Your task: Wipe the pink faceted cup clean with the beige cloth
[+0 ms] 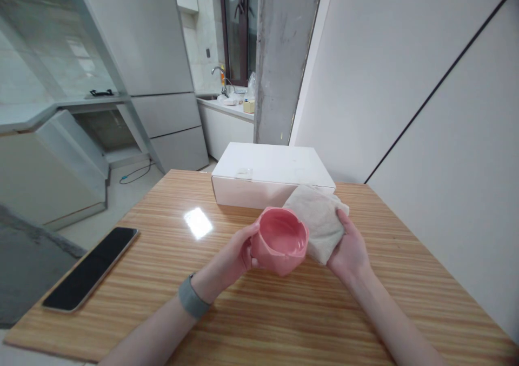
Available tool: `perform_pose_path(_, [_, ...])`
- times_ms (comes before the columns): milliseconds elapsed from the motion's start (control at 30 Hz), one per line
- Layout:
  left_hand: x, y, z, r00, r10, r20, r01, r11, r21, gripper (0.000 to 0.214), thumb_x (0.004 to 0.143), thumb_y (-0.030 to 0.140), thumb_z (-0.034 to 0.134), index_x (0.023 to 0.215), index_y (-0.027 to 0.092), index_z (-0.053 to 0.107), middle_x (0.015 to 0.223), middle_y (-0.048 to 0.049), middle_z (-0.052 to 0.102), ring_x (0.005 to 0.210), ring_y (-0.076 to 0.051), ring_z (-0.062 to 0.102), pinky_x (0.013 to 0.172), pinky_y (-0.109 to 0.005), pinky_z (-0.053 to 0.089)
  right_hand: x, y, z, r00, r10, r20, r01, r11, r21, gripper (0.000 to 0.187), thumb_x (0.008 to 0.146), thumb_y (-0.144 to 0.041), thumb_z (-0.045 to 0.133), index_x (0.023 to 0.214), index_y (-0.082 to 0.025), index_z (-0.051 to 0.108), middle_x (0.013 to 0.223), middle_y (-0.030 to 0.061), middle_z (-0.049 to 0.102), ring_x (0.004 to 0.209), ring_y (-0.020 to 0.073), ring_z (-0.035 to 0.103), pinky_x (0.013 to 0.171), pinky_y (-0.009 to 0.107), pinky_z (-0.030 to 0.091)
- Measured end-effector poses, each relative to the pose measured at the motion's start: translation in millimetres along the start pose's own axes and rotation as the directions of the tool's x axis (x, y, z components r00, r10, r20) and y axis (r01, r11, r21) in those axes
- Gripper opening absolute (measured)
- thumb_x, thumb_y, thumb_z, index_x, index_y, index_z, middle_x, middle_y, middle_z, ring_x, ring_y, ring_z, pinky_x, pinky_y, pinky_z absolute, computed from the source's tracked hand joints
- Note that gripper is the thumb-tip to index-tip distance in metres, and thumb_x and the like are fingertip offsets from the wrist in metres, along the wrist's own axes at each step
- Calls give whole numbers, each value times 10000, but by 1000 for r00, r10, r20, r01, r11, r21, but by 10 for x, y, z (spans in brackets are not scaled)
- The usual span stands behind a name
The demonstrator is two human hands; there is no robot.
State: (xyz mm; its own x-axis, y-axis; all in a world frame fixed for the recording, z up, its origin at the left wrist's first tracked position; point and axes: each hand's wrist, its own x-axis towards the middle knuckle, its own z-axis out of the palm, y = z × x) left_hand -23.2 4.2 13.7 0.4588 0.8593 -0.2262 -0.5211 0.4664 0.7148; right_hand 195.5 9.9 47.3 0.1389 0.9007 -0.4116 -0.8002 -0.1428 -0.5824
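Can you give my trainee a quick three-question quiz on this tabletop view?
1. Which hand holds the pink bowl?
2. True or false: the phone lies on top of the white box.
3. The right hand grips: A) a cloth, B) a phone, C) a spoon.

Key: 1. The left hand. 2. False; it lies on the wooden table, apart from the box. 3. A.
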Motion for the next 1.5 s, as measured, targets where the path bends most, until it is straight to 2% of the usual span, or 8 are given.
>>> perform_pose_path(167, [-39,4,37,985,-129,113,140,986,-91,412,858,466,630,1132,162,670,921,-65,692,697,-130,616,600,-229,531,-96,140,-48,988,116,100,-92,972,-216,161,737,-189,710,892,-167,746,888,90,794,820,293,758,780,405,623])
perform_pose_path(300, [-21,-26,32,982,-160,101,167,984,-63,376,876,442,612,1111,156,677,919,-65,704,712,-146,636,583,-241,545,-126,237,-50,974,152,167,-100,954,-284,242,787,-392,697,872,-173,753,897,82,794,963,298,733,868,397,594])
perform_pose_path(500, [45,-115,-13,991,-134,29,134,991,-20,379,873,449,605,1071,135,681,836,-64,704,642,-148,634,571,-277,566,-58,433,-99,963,-17,269,103,946,-307,437,721,-599,724,943,-223,756,1066,34,770,1209,290,608,1069,411,452])
perform_pose_path(667, [14,-146,87,996,-51,-73,50,999,-9,380,856,444,630,1087,146,679,937,-95,731,728,-173,669,613,-280,573,-53,538,-137,933,-165,321,261,923,-284,428,738,-617,702,978,-265,749,1175,-8,730,1284,235,545,1159,362,340])
perform_pose_path(867, [-20,-151,183,998,55,35,-53,997,-61,422,885,401,607,1205,126,633,1170,-148,685,1048,-253,649,826,-337,553,-60,717,-274,931,-284,229,346,886,-308,440,774,-538,712,1142,-299,680,1280,-33,672,1335,200,489,1179,398,302])
perform_pose_path(1067, [-58,-112,139,999,-7,34,7,1000,2,455,735,320,786,1142,172,643,1060,-86,704,806,-158,654,616,-222,537,-62,568,-164,941,-157,301,245,927,-282,426,751,-593,694,1002,-253,746,1146,-5,741,1307,238,522,1162,378,333])
perform_pose_path(1267, [-85,59,162,968,-187,165,213,964,-159,391,888,419,566,1109,105,642,993,-114,690,814,-191,667,747,-348,579,-77,436,-41,968,-112,225,169,953,-253,400,688,-579,728,841,-211,757,919,47,794,1128,316,657,1011,436,498])
perform_pose_path(1500, [-78,10,121,955,-220,199,245,963,-111,409,922,435,549,1216,160,621,1031,-100,708,795,-186,698,623,-284,602,-113,394,-54,978,-18,209,77,957,-279,362,731,-549,687,840,-211,752,820,52,794,1040,319,699,940,434,535])
